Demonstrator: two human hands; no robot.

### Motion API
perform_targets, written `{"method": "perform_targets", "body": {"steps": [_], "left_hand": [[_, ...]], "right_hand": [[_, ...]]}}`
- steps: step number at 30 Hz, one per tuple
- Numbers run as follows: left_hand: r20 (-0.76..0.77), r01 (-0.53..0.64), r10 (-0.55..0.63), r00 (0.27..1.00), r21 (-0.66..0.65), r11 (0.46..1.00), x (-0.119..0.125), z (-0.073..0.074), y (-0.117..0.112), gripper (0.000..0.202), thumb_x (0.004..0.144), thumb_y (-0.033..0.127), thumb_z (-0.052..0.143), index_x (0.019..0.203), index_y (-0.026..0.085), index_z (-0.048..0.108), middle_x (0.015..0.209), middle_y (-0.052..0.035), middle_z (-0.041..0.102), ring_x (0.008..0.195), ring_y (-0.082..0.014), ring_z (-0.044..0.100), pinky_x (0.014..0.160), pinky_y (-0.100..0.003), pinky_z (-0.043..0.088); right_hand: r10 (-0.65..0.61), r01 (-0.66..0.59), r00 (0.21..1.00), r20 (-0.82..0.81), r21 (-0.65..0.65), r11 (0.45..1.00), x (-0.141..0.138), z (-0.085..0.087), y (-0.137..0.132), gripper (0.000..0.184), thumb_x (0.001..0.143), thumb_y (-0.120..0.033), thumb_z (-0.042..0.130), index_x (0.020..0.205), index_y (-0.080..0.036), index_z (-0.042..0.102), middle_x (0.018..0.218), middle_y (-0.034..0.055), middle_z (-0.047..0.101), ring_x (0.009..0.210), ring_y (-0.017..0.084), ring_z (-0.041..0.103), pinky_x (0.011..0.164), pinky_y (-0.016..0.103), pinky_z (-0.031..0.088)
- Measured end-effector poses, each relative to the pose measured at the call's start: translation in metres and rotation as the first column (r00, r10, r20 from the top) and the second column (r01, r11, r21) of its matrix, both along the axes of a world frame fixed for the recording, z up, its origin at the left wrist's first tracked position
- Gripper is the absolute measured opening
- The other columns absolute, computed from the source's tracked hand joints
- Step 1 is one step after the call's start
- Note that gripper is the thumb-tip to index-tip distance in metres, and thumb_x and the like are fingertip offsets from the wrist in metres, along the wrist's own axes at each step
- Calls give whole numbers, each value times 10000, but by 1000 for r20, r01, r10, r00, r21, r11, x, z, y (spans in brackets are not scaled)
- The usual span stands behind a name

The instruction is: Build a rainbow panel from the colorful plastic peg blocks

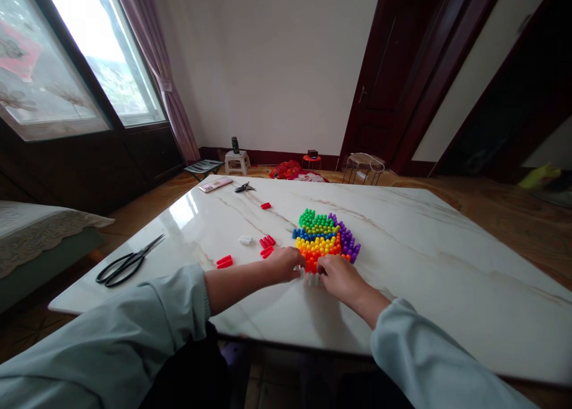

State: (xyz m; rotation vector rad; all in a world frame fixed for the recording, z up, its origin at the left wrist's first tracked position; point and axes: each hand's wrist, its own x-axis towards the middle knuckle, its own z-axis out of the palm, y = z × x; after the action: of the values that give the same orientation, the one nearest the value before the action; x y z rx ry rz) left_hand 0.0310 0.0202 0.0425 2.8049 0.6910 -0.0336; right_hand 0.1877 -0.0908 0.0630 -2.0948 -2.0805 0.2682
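Note:
A piece of multicoloured beadwork [317, 242] lies on the table, with green, blue, yellow, orange, red and purple beads in rows. At its near left edge my left hand [286, 265] is closed, fingertips pinching around the red and clear beads. My right hand [338, 273] pinches the near right edge, its fingers curled. Between the two hands a short row of clear beads [313, 279] juts toward me. The fingertips are partly hidden. Left of the hands lie small groups of red beads [224, 262] and a clump of white or clear beads [245, 240].
The white marbled table [424, 266] carries black-handled scissors [129, 263] on the left. Toward its far left are a phone [215, 185] and small dark pliers or snips [244, 188]. Another red bead group [266, 205] lies mid-table. Stools [238, 162] stand beyond, by the wall.

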Motion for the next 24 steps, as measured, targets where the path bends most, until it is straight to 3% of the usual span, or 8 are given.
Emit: {"method": "perform_targets", "body": {"steps": [5,14,18,21,24], "left_hand": [[11,-21,21,1000,4,1000,-1,1,3,247,717,268,657,957,250,711,926,-30,685,838,-191,627,691,-249,465],[22,-30,29,999,36,999,-2,1,1,209,739,300,650,923,227,716,870,-34,685,803,-186,630,666,-243,450],[-20,-55,55,998,14,998,-1,2,0,301,717,360,700,987,228,703,921,-41,686,842,-196,632,708,-253,465],[-13,-109,109,994,-31,994,-3,11,5,451,689,521,703,1051,253,672,954,-30,686,880,-208,630,722,-263,472],[-19,-266,266,964,6,964,-12,26,23,314,837,489,540,1039,282,661,978,-16,680,891,-191,625,746,-270,469]], "right_hand": [[12,-12,1000,7,28,1000,-7,-8,5,183,823,-219,503,741,-173,659,840,70,704,773,181,631,610,240,361],[18,-19,1000,11,77,997,-2,-16,11,168,790,-105,475,793,-160,634,867,77,679,828,186,611,704,251,396],[1,-4,999,41,71,997,-3,-15,10,162,790,-101,481,803,-160,632,871,76,669,828,186,606,695,252,393],[-17,13,998,59,73,997,-3,-11,9,144,799,-135,495,804,-172,634,883,69,663,835,187,608,675,251,386],[-35,31,998,52,73,997,-2,0,8,115,794,-168,523,784,-186,637,879,55,658,837,184,611,670,249,382]]}}
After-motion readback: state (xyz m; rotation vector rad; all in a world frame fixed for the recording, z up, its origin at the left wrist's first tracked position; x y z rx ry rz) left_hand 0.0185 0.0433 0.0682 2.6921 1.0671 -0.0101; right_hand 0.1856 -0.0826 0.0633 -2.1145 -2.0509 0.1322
